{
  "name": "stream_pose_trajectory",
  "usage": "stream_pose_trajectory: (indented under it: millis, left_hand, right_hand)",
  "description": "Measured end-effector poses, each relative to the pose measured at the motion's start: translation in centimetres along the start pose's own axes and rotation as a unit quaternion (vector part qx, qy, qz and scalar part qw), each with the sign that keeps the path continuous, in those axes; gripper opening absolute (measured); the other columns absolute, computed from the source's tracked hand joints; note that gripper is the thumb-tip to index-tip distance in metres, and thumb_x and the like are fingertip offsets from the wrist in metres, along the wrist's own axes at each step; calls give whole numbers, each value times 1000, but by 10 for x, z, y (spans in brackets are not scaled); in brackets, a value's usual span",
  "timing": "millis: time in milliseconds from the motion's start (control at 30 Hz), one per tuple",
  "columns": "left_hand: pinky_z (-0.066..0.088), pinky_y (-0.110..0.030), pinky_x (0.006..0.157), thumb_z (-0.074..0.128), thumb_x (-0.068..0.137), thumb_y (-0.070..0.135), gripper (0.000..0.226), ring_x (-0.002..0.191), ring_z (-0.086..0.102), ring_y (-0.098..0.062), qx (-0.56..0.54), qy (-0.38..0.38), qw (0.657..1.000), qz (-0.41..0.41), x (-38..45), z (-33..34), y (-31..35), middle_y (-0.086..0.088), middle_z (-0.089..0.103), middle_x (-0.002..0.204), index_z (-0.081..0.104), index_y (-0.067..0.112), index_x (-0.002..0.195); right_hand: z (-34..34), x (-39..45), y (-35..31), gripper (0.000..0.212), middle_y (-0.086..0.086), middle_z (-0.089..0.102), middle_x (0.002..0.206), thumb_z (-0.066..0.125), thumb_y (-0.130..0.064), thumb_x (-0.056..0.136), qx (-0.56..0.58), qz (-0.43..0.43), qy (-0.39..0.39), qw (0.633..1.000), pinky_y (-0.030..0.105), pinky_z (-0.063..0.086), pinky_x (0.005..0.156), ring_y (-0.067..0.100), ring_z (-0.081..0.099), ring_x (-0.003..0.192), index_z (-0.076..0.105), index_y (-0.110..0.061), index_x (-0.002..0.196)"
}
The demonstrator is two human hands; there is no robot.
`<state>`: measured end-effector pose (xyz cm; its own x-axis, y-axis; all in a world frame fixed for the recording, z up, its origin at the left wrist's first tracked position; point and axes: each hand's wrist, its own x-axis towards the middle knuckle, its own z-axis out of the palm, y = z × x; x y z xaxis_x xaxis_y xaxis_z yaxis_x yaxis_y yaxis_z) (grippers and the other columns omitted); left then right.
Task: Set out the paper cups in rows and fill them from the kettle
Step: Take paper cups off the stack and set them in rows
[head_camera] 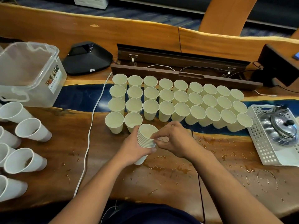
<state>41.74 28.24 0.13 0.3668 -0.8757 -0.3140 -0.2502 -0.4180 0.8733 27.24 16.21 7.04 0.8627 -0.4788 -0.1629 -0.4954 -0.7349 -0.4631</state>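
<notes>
Several cream paper cups (166,96) stand upright in tight rows across the middle of the wooden table (113,175). A nested stack of paper cups (146,136) is held just in front of the rows, tilted toward me. My left hand (134,147) wraps around the stack from the left and below. My right hand (174,139) pinches the rim of the top cup with thumb and fingers. The steel kettle (281,125) sits in a white perforated basket (258,135) at the right.
White cups (32,129) holding dark bits stand at the left edge. A clear plastic box (30,70) sits at the back left. A white cable (90,131) runs down the table. Water drops (226,152) wet the near right surface. A dark device (87,58) and a cable tray (186,68) lie behind.
</notes>
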Motion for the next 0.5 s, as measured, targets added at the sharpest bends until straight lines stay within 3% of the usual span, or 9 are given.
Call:
stream_pose_trajectory:
  millis: [267, 400, 500]
  left_hand:
    - [46, -23, 91, 91, 62, 35, 88, 113, 54, 0, -8, -13, 1000, 9, -1, 4, 2, 25, 54, 122, 34, 49, 128]
    - [49, -27, 90, 91, 62, 36, 86, 110, 56, -2, -7, 5, 1000, 6, -1, 3, -1, 24, 56, 119, 38, 44, 129]
    - [47, -27, 90, 91, 61, 35, 85, 110, 56, -2, -10, 20, 1000, 1, -2, 0, -6, 25, 56, 119, 39, 44, 128]
  right_hand:
    - [-16, -5, -1, 27, -11, 72, 105, 73, -44, 85, -14, -32, 48, 998, 19, 22, 86, 12, 49, 96, 75, -25, 104]
    - [-27, -4, 1, 21, -11, 73, 98, 75, -36, 85, 39, -58, 116, 991, 34, 41, 86, 5, 54, 86, 76, -26, 103]
    - [-38, -5, 4, 20, -8, 73, 102, 71, -23, 89, 73, -63, 179, 979, 35, 50, 80, 10, 59, 93, 75, -22, 109]
